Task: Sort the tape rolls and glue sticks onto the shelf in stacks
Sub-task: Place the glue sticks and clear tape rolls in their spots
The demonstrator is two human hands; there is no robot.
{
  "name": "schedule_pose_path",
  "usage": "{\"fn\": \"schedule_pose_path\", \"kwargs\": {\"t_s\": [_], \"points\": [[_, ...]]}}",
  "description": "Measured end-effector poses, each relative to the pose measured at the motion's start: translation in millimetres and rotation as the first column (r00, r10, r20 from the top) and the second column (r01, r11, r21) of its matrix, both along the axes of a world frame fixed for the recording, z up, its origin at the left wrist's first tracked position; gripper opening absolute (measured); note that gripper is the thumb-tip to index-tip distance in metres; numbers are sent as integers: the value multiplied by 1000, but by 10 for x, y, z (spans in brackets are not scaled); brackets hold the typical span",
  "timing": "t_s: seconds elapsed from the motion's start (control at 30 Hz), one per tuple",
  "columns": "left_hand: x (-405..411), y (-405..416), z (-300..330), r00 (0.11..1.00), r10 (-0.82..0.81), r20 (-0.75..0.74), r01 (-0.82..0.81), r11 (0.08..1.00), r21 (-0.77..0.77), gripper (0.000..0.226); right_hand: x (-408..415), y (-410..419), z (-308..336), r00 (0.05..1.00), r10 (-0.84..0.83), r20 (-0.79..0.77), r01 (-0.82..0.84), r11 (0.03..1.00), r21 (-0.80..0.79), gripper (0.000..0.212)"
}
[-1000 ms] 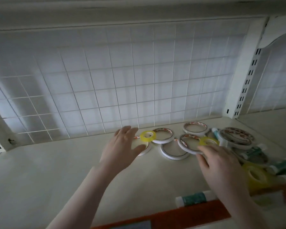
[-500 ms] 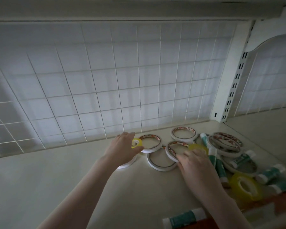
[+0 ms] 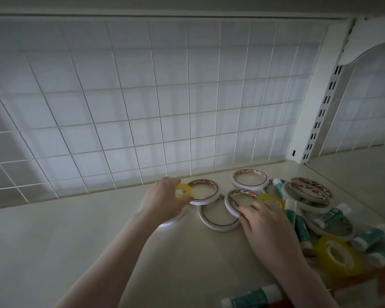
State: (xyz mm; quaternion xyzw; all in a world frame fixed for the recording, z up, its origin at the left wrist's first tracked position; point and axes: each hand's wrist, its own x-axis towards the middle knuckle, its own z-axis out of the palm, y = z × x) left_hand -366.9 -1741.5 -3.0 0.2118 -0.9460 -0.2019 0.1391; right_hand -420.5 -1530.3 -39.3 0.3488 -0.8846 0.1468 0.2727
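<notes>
My left hand (image 3: 165,200) pinches a small yellow tape roll (image 3: 184,191) above a thin white tape ring (image 3: 171,220) that it partly hides. My right hand (image 3: 265,223) grips the near edge of a tilted white tape ring (image 3: 233,196), beside another small yellow roll (image 3: 269,198). Several white tape rings lie flat around them, such as the far white ring (image 3: 249,178) and the near white ring (image 3: 218,216). Teal glue sticks (image 3: 298,221) and a large yellow tape roll (image 3: 338,255) lie heaped at the right.
The cream shelf board (image 3: 65,241) is bare to the left of my hands. A white wire grid (image 3: 142,107) closes the back, and a slotted white upright (image 3: 320,121) stands at the right. One glue stick (image 3: 251,298) lies at the orange front edge.
My left hand has closed on the small yellow roll and lifted it slightly. My right hand has slid left from the other yellow roll onto the tilted white ring's edge.
</notes>
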Motion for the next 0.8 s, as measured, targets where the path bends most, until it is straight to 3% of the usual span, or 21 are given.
{"fn": "schedule_pose_path", "kwargs": {"t_s": [0.43, 0.57, 0.7, 0.8], "points": [[504, -230, 311, 975, 101, -199, -108, 994, -25, 50, -69, -432, 272, 985, 140, -99, -140, 990, 1, 19], [789, -305, 313, 961, 150, -234, -158, 987, -13, 47, -94, -699, 270, 970, 224, -92, -212, 970, 123, 34], [1021, -333, 313, 947, 192, -259, -204, 979, -20, 50, -141, -832, 199, 965, 259, -46, -237, 930, 280, 36], [1169, -344, 287, 941, 214, -263, -227, 974, -19, 55, -150, -895, 179, 964, 263, -29, -248, 934, 256, 67]]}}
